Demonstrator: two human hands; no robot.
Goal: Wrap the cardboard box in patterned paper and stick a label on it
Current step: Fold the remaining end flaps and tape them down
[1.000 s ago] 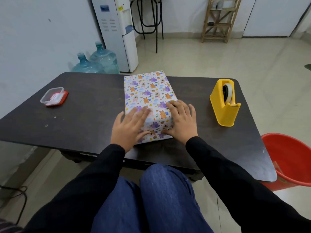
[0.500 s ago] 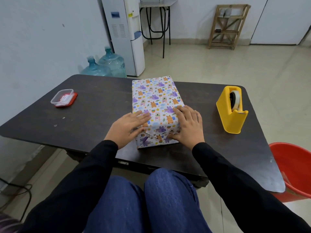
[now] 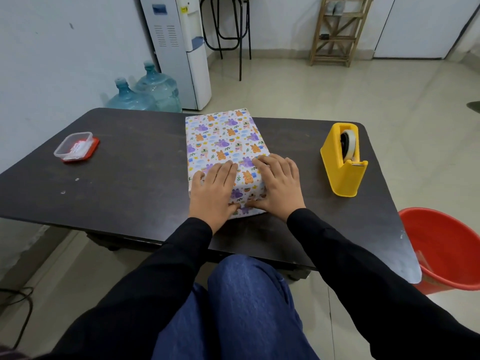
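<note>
Clear plastic container (image 3: 76, 146) with a red lid is sitting at the left of the dark table (image 3: 135, 178), well apart from the work and evidently not needed yet; its contents are too small to tell. The left hand (image 3: 215, 188) is lying flat, fingers straight, on the near end of the wrapped cardboard box (image 3: 223, 141), which is resting at the table's centre. The right hand (image 3: 279, 183) is pressing likewise just beside it, thumb reaching down the near end face, apparently flattening the fold there. The yellow tape dispenser (image 3: 342, 162) is standing near on the right, handy for sealing.
</note>
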